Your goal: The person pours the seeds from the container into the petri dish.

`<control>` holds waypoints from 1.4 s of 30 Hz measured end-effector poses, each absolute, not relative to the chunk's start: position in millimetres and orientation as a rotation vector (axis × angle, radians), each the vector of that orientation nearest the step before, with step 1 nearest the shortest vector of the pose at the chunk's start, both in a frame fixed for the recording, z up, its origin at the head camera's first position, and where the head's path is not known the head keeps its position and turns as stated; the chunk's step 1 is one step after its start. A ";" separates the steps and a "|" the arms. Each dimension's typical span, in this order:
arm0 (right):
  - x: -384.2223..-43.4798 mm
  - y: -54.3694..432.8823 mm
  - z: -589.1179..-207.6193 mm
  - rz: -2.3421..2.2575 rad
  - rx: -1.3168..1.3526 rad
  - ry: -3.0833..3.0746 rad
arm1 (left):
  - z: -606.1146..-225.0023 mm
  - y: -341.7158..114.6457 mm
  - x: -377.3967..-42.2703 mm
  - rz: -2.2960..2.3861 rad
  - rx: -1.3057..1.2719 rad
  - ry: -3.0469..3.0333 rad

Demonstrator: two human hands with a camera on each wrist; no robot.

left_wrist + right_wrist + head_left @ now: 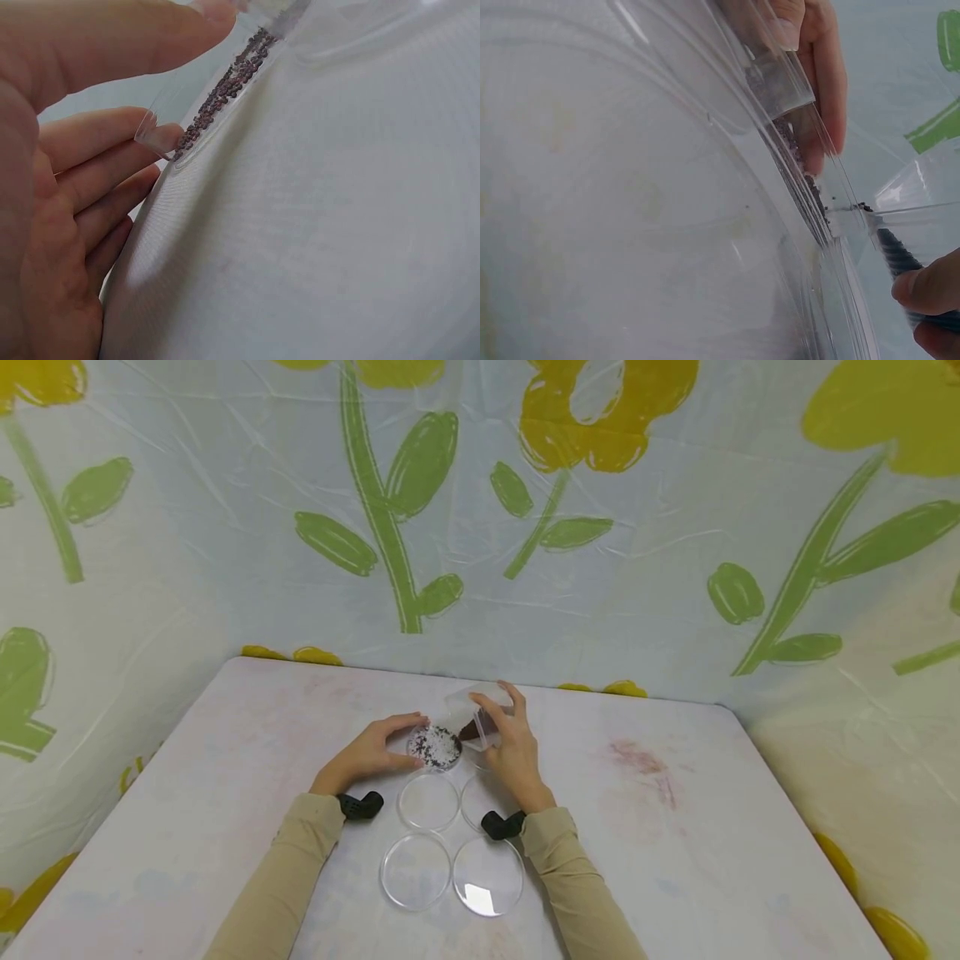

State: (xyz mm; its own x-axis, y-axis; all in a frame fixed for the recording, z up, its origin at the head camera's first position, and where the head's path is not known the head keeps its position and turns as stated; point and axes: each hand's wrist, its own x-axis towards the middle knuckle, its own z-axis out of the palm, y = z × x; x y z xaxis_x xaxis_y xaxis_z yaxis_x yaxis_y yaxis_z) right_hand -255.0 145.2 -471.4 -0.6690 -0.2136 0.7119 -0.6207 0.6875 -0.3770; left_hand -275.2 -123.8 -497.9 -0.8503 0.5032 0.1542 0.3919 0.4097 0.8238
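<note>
Head view, round clear dish (453,763), dark grains (433,744) scattered inside

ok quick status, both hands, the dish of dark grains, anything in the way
Left hand gripping dish. Right hand holding clear box, tipped toward dish. Other clear dishes nearby, seemingly not blocking.

I see a clear round dish (438,739), its floor scattered with dark grains (225,94). A clear box (462,702) tilts toward it, more grains heaped inside.
</note>
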 end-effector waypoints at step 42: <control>-256.2 146.6 -472.7 0.782 0.644 -2.261 | -500.7 -124.3 -276.4 1.465 0.848 2.525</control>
State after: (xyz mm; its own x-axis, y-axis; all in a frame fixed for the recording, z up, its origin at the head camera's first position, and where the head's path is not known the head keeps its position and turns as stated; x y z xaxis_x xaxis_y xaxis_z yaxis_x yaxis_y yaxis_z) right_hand -256.2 146.6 -472.7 -0.6671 -0.2296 0.7087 -0.6184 0.7010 -0.3551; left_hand -276.4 -124.3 -500.7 -0.8395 0.5112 0.1840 0.4134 0.3812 0.8269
